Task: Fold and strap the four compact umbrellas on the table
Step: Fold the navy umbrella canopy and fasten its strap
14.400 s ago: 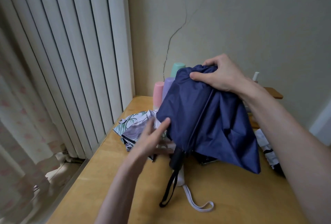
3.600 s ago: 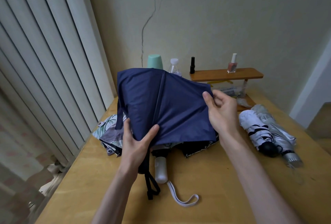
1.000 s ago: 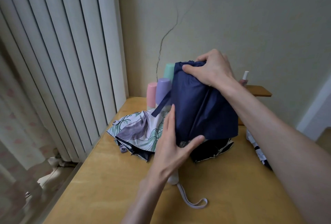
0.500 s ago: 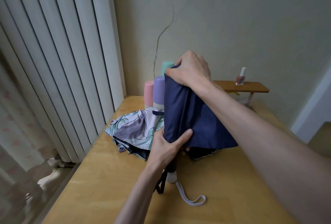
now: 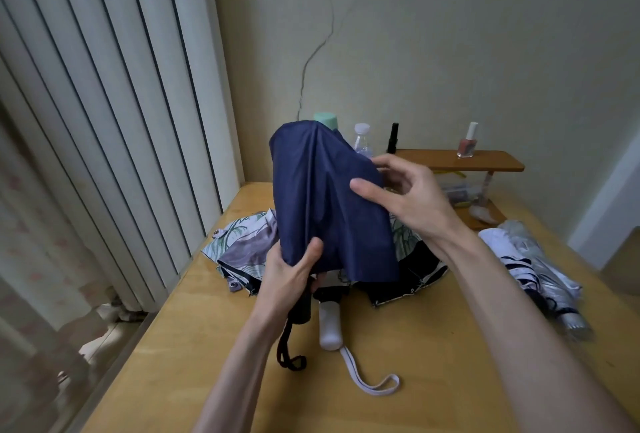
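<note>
- Over the near middle of the wooden table (image 5: 214,346), the navy umbrella (image 5: 322,197) stands upright, its canopy hanging loose and half gathered around the shaft.
- Down at its base, the left hand (image 5: 291,277) grips the gathered cloth. The thumb is pressed across the front of the fabric and the fingers are curled behind it. The black handle (image 5: 303,308) sticks out just below the palm, with its cord dangling onto the table.
- Up on the canopy's right edge, the right hand (image 5: 408,200) pinches a fold of the cloth, thumb laid on the front and fingers bent round the back.
- So the umbrella sits between the two hands, the left one low at the bottom and the right one higher at the side.
- Half a second ago the right hand was clamped over the very top of the canopy. It has since come down to the side, leaving the top bare and rounded.
- The left hand keeps its hold at the base, as before.
- Behind the navy one, the floral umbrella (image 5: 242,245) lies spread flat on the table, its white handle (image 5: 330,325) and strap (image 5: 367,380) pointing toward me.
- Off to the right, well apart from the hands, the white-and-black umbrella (image 5: 512,259) and the silver umbrella (image 5: 550,270) lie rolled up side by side.
</note>
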A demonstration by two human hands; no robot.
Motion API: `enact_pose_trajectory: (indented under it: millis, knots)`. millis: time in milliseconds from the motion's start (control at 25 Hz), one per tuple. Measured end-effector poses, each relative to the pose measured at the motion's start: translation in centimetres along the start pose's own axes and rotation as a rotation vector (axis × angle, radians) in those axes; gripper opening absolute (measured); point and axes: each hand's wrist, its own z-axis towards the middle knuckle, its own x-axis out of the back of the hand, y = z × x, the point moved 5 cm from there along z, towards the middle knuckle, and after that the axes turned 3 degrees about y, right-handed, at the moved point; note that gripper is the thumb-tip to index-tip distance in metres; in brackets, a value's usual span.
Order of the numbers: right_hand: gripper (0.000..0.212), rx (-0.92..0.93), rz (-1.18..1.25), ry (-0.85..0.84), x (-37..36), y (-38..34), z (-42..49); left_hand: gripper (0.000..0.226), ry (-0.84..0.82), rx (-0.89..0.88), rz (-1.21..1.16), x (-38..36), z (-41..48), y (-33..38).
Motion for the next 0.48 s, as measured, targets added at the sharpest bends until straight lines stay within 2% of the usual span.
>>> enact_pose_trajectory:
  millis: [120, 280, 400, 480]
  knots:
    - [0.037, -0.063, 0.148, 0.104, 1.1, 1.4, -1.0, 0.046, 0.014, 0.041, 0.034, 0.7, 0.4, -0.2]
    - [0.024, 0.018, 0.092, 0.326, 2.4, 1.6, -2.0, 0.041, 0.054, 0.015, 0.056, 0.8, 0.8, -0.3]
    - [0.019, 0.046, 0.116, 0.312, 1.8, 1.3, -3.3, 0.043, 0.067, -0.004, 0.046, 0.4, 0.6, -0.4]
    - [0.036, -0.048, 0.209, 0.193, 1.8, 1.8, -3.8, 0.045, 0.095, -0.003, 0.042, 0.6, 0.8, -0.6]
